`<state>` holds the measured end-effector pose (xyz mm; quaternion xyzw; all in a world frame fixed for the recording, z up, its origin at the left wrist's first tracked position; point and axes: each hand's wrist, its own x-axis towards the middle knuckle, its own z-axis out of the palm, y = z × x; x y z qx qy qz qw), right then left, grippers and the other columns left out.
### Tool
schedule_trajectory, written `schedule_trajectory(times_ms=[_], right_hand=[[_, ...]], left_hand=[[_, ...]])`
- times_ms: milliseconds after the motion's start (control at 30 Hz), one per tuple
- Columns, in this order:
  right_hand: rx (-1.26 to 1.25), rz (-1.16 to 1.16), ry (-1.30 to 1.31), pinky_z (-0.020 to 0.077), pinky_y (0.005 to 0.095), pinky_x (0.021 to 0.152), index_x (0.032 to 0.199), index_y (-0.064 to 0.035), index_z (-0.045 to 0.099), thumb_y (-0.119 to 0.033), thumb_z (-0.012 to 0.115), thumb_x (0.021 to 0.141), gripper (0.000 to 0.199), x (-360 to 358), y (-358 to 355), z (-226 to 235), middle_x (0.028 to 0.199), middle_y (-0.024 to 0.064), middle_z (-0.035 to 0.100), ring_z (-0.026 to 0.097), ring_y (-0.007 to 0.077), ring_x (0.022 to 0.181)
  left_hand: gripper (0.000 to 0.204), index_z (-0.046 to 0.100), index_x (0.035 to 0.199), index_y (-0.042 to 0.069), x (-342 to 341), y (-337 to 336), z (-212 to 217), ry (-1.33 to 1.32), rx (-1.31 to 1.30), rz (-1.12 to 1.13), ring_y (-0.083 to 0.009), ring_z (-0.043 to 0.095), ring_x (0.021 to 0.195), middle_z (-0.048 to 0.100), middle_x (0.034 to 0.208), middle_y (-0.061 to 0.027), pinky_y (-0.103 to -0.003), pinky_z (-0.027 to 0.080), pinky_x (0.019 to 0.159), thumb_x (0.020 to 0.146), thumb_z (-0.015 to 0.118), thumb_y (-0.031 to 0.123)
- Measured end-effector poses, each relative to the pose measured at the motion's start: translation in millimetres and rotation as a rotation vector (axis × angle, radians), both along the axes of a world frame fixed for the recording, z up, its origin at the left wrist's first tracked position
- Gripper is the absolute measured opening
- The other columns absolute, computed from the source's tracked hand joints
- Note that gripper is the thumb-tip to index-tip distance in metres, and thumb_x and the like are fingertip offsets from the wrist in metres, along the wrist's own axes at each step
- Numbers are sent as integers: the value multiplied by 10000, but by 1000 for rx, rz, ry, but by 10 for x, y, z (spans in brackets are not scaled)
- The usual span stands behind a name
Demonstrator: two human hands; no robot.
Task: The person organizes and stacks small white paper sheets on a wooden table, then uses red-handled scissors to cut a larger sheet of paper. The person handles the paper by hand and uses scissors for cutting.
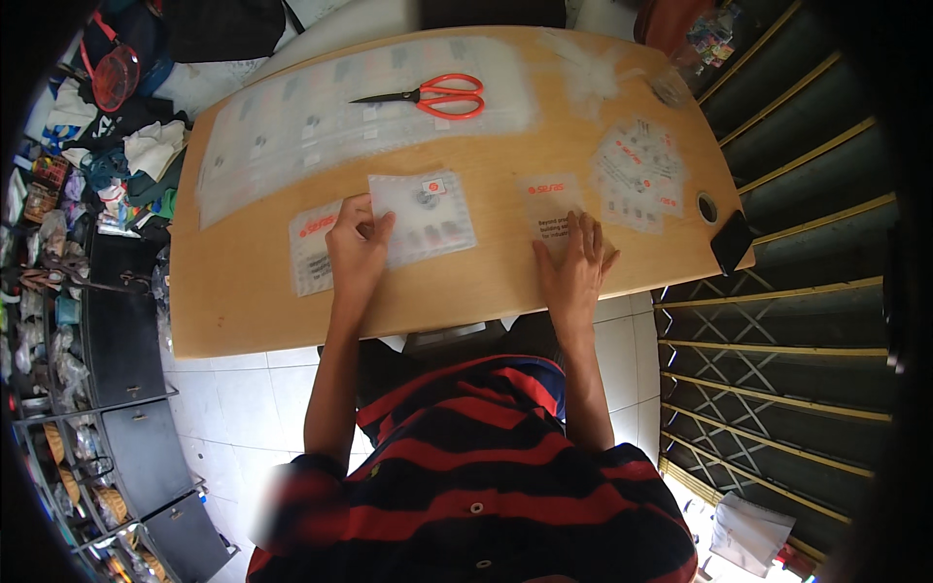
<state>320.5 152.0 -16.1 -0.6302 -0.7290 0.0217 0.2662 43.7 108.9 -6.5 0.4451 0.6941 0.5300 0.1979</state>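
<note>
My left hand pinches the left edge of a clear plastic packet with small dark parts and a red-and-white label, lying on the wooden table. Under my wrist lies another clear packet with red print. My right hand rests flat, fingers spread, on the lower part of a clear packet with red and dark print.
Red-handled scissors lie on a long strip of clear packets at the table's far side. A pile of small packets, a tape roll and a dark phone sit at right. Cluttered shelves stand left, a metal folding gate right.
</note>
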Motion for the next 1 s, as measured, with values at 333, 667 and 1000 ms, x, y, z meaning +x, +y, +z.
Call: schedule_trajectory(times_ms=[333,667,1000], right_hand=[[161,93,176,183,637,1122,1277,-52,573,-215,735,832,501,-95,-33,-8,1240,76,639,480,311,1287],[123,527,298,209,614,1113,1276,-46,569,-223,744,813,525,-662,-439,377,1337,101,566,482,330,1273],[45,-317,-49,180,690,1088,1417,-45,440,-458,691,839,753,709,816,113,1475,240,402,349,422,1380]], left_hand=[[444,558,1230,37,186,-297,249,166,-96,36,-153,559,826,646,982,-100,-308,446,776,833,739,118],[306,584,1176,1,197,-517,311,-296,-139,-4,-111,609,907,668,1041,-66,-261,485,787,912,673,127],[484,544,1251,-3,-688,-615,167,153,-259,264,-191,592,885,643,1012,-110,-332,473,791,840,726,174]])
